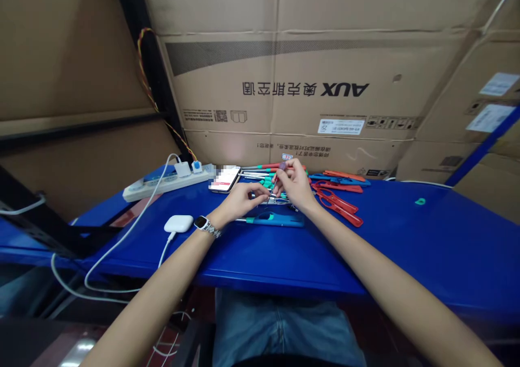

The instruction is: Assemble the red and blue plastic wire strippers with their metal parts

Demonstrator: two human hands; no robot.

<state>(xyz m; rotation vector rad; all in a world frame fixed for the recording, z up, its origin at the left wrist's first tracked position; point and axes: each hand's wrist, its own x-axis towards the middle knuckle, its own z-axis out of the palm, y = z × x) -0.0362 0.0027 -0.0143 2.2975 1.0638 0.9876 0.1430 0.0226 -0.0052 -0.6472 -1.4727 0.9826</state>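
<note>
Thin tool with a purplish end (283,166) is near the middle of our view, above the blue table (406,248), and we have it pinched between the fingers of our right hand (298,185). Our left hand (242,198) comes close to its lower end, with thumb and finger drawn together; what they grasp is too small for us to tell. On our left wrist we wear a watch (201,223) with a metal band.

Taking our hands as the centre of the clock, a blue handle piece (280,219) lies just below them at 6 o'clock, with a slim silver rod at its 9 o'clock end. Several red handle pieces (343,210) lie at 3 o'clock, and farther in this same direction, well apart, rests a small green piece (420,201). Silver rods (252,176) are piled just beyond our fingers, near 11 o'clock. Near 10 o'clock we see a phone (229,178), at 9 o'clock a white power strip (162,187), and between 8 and 9 o'clock a white case (179,223) with a cable. Printed cardboard (300,58) stands at 12 o'clock.
</note>
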